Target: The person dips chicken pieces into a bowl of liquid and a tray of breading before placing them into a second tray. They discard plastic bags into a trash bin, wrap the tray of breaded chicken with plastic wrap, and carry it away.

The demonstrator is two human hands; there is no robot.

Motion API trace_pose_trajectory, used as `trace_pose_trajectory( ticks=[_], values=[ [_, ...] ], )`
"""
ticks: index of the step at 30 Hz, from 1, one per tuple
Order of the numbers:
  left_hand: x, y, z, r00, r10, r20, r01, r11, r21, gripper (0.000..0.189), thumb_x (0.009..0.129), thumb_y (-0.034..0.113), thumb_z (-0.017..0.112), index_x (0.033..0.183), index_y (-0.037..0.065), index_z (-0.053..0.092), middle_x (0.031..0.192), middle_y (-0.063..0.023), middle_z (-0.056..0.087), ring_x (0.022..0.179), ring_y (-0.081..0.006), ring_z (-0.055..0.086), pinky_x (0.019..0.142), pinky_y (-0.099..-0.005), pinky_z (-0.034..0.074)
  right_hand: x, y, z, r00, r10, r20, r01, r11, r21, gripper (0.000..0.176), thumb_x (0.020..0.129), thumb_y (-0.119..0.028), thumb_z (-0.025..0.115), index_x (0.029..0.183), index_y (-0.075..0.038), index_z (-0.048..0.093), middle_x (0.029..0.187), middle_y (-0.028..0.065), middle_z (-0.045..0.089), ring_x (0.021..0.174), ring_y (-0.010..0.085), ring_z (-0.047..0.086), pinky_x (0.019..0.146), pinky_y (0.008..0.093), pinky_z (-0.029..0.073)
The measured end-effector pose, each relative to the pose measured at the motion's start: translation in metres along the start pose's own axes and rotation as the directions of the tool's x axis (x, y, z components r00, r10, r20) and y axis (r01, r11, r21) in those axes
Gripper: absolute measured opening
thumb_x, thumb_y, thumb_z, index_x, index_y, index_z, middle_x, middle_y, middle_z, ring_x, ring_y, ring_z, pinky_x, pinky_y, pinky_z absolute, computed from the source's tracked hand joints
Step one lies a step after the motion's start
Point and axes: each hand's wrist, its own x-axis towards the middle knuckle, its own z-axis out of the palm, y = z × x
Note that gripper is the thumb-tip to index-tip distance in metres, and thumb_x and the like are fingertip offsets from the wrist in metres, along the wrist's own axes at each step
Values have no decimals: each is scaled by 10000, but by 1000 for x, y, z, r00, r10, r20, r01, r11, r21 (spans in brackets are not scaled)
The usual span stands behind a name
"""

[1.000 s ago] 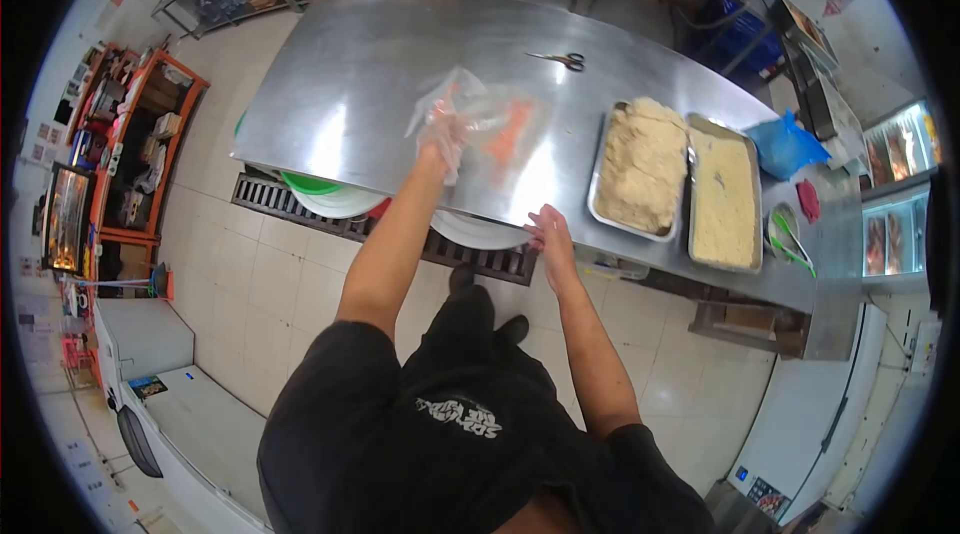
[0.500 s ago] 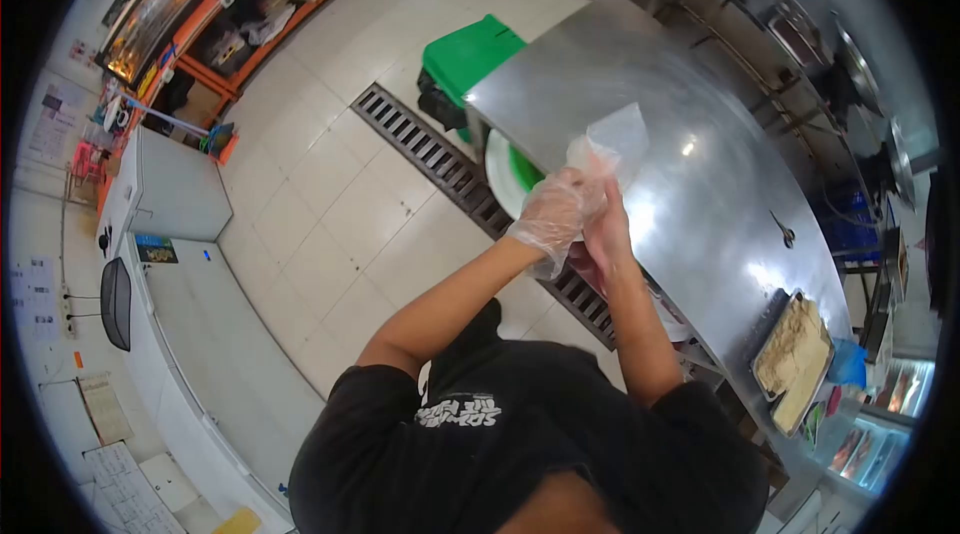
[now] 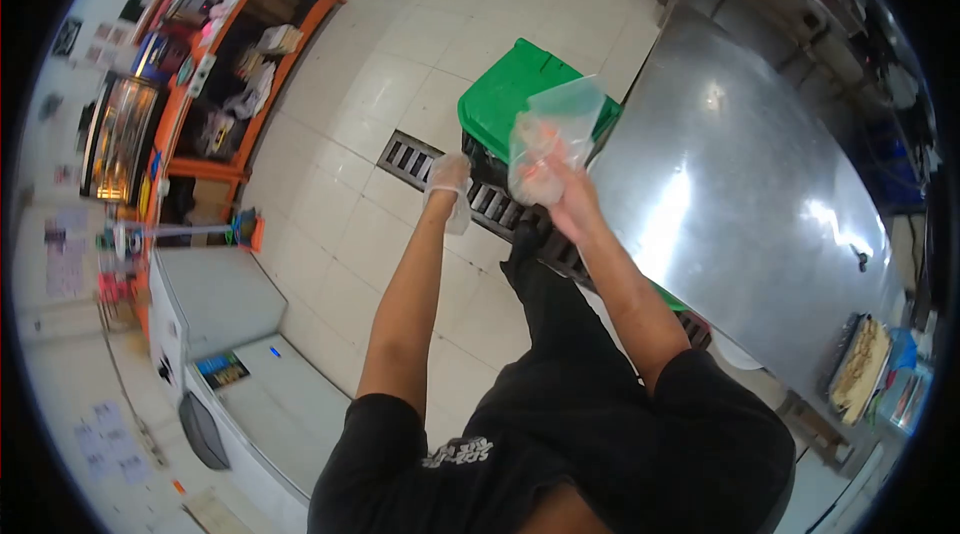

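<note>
My left hand [image 3: 449, 179] wears a clear plastic glove and is held out over the floor drain, apart from my right hand. Its fingers are curled and blurred, so whether they grip anything does not show. Bare, my right hand [image 3: 570, 202] is closed on a clear plastic bag [image 3: 538, 160] with something orange-pink inside. The bag hangs in front of the green bin lid [image 3: 502, 91], its upper edge spread open toward the steel table.
The steel table [image 3: 745, 184] stands on the right, with a tray of pale food [image 3: 862, 369] at its near end. A floor drain [image 3: 408, 153] crosses the tiles. White freezers [image 3: 275, 414] and an orange shelf [image 3: 240, 84] line the left.
My hands have moved apart. The left went left over the drain, and the right carried the bag from the table to the green bin. The view has shifted, with my body nearer the bin.
</note>
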Motion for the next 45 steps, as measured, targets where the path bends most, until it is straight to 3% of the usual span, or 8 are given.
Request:
trace_pose_trajectory(
  ticks=[3,6,12,20,24,28,35,45],
  values=[
    [70,-89,58,973,224,49,-216,967,-132,360,903,342,447,835,34,621,950,-221,615,910,-397,583,768,-489,435,53,60,-6,982,167,-83,-165,986,26,408,902,-127,538,1293,-79,435,1154,89,557,995,184,561,850,357,478],
    [103,-120,111,905,-303,300,407,823,-397,453,882,425,478,945,1,623,933,-213,626,898,-344,593,779,-441,443,75,96,-12,952,272,-142,-275,962,4,513,903,-141,561,1357,-95,327,1243,56,483,1086,172,518,922,335,435],
    [195,-133,180,610,-462,644,684,-104,-722,535,803,563,594,912,39,612,729,-34,504,662,-161,456,636,-327,422,71,147,-48,896,260,-360,-325,936,-134,529,899,-118,567,1364,-79,319,1241,52,480,1120,151,476,952,304,396],
    [304,-59,-3,741,-142,656,665,21,-746,391,865,343,547,1141,67,560,1069,-80,584,940,-181,557,808,-325,436,74,162,-33,704,-49,-708,-194,946,-259,479,879,-135,579,1305,-59,373,1191,87,520,1084,197,518,924,323,423],
    [389,-8,-38,705,19,708,707,52,-705,305,894,370,523,1020,94,558,903,-78,582,790,-189,564,626,-291,434,149,158,-67,716,-574,-396,-459,39,-887,597,786,-196,624,1297,-62,344,1114,200,523,1029,378,539,873,419,451],
    [459,19,-20,672,235,702,735,-326,-594,322,934,374,456,833,69,483,708,-75,503,587,-203,477,494,-268,362,259,149,-97,582,-360,-729,-802,-102,-589,553,808,-202,582,1277,-98,308,1138,175,531,982,390,576,812,476,480],
    [460,30,-27,617,359,700,743,-558,-369,305,937,251,419,1006,-38,350,808,-145,466,694,-241,511,622,-334,476,370,211,-183,740,-160,-653,-664,-321,-675,491,868,-131,414,1350,-130,319,1185,232,517,1014,334,594,924,424,420],
    [412,37,-61,554,547,627,824,-466,-322,374,898,235,529,1093,-65,420,1048,-183,501,1041,-292,512,874,-402,478,412,224,-242,744,-193,-640,-635,-505,-585,471,965,-212,228,1432,-158,253,1292,123,512,1159,318,517,1026,394,334]
  ],
)
